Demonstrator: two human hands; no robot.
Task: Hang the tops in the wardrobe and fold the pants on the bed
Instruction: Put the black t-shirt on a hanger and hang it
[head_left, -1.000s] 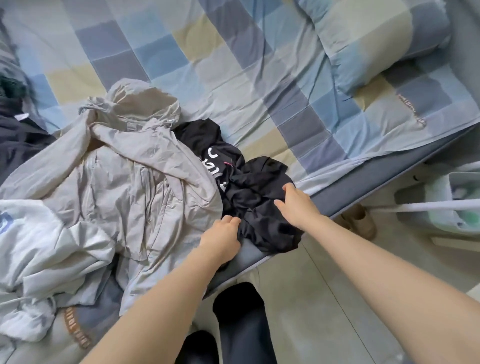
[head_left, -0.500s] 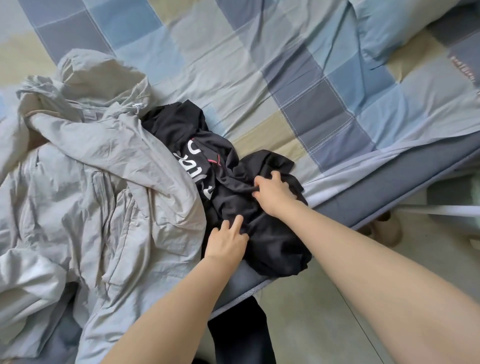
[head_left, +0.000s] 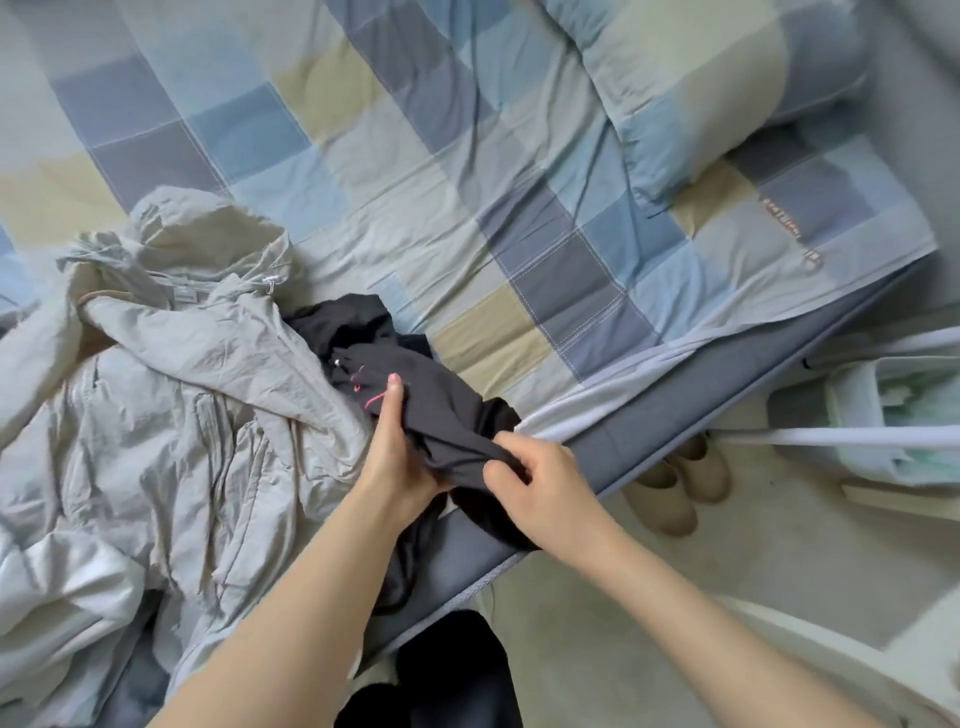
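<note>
The fingers (head_left: 506, 467) of the right hand (head_left: 545, 493) curl in and pinch a fold of the black garment (head_left: 436, 415) near the bed's edge, while the left hand (head_left: 400, 457) grips the same cloth from the other side, thumb pressed flat along the top. Both hands hold the garment bunched between them, slightly raised off the bed (head_left: 467, 182), probably to pull it free of the pile and find out which piece it is before hanging or folding it. It lies at the near edge of the mattress, partly draped over the side, with its upper end touching the crumpled pale jacket (head_left: 171, 405) on the left.

Whether the black garment is a top or pants I cannot tell; it is too crumpled, and only small pink marks show on it. The left hand's fingers are hidden under the cloth. The jacket runs off the left edge of the view. A pillow (head_left: 701, 93) sits at the top right, and beige shoes (head_left: 685, 483) stand on the floor, half tucked under the bed. The wardrobe is not in view.
</note>
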